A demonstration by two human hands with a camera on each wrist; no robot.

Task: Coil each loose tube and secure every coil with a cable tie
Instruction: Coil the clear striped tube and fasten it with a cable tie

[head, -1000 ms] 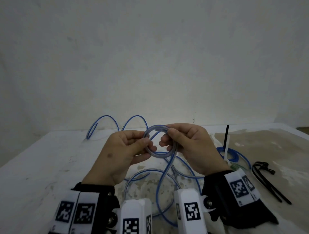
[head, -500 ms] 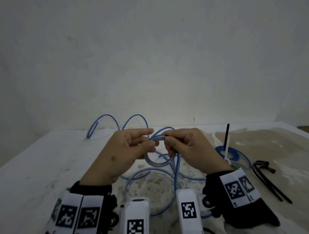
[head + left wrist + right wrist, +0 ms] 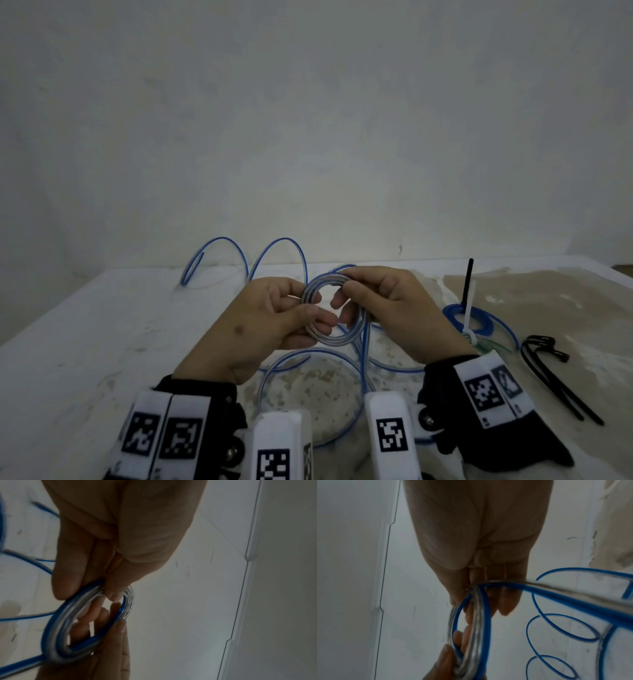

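Observation:
A clear tube with a blue stripe is wound into a small coil (image 3: 337,339) (image 3: 56,635) (image 3: 474,628) held above the table between both hands. My left hand (image 3: 274,318) pinches the coil's left side with thumb and fingers. My right hand (image 3: 383,301) grips its top and right side, fingers curled through the ring. The loose rest of the tube (image 3: 364,363) hangs from the coil and loops over the table (image 3: 85,342), with two arches (image 3: 277,246) standing at the far edge.
A tied blue coil (image 3: 479,323) with a white cable tie (image 3: 468,315) and an upright black tie (image 3: 467,284) lies to the right. Black cable ties (image 3: 548,373) lie further right. A bare wall stands behind the table.
The coil has been turned and gained another wrap; it now faces me as a fuller ring. Both hands shifted their hold around it and stayed above the table's middle.

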